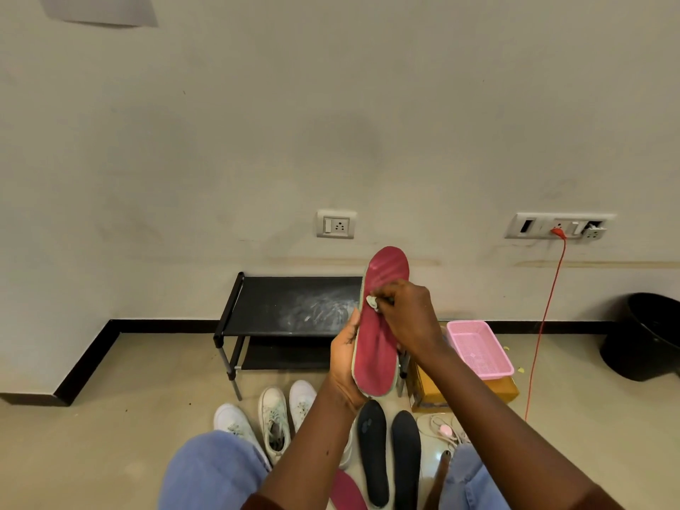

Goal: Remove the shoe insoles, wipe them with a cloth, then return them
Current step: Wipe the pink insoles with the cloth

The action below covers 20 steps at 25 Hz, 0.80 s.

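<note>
Black shoe rack (287, 307) at the wall, white shoes (274, 417) and black insoles (373, 447) on the floor. Red insole (379, 347) is upright in mid-air, left hand (344, 366) clamped round its lower edge. Right hand (404, 314) pinches a small cloth (371, 301) (probably wadded, mostly hidden) against the upper half. Wiping step: brace the insole firmly and stroke its full length, toe to heel.

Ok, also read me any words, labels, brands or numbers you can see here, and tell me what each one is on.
No readable text anywhere in this view.
Sheet of paper on the wall: no writing shows.
Black insole nearer the white shoes: faint mark, too blurred to read.
Cardboard box: no print shows.
Red insole in the left hand, cloth pinched in the right hand: no lettering shows.
</note>
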Tool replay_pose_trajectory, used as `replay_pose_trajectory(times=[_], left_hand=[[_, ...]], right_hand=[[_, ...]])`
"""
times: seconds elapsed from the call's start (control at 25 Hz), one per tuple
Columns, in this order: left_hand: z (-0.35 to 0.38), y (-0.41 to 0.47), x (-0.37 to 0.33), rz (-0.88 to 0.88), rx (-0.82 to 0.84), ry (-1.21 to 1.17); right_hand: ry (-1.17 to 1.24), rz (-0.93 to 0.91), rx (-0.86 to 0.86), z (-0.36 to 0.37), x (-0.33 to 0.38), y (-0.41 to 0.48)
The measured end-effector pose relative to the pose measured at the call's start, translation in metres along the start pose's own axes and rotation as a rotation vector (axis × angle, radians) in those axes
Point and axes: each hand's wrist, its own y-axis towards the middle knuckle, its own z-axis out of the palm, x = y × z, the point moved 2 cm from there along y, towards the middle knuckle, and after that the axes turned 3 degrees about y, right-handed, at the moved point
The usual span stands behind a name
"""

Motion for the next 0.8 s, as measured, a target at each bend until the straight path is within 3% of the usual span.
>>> replay_pose_trajectory(times=[0.08, 0.24, 0.48, 0.68, 0.8], left_hand=[[-0.001, -0.001, -0.001, 0.010, 0.011, -0.017], [-0.004, -0.001, -0.008, 0.027, 0.075, -0.031], [-0.006, 0.000, -0.005, -0.009, -0.017, 0.104], [0.003, -0.005, 0.005, 0.068, -0.027, 0.115], [0.002, -0.004, 0.004, 0.123, -0.066, 0.180]], right_hand=[[-0.026, -0.012, 0.018, 0.004, -0.002, 0.000], [-0.134, -0.116, 0.227, 0.014, -0.001, -0.019], [-0.161, -0.173, 0.492, 0.009, 0.002, -0.044], [-0.020, -0.005, 0.141, -0.001, 0.002, -0.017], [-0.106, -0.085, 0.152, 0.010, 0.002, -0.014]])
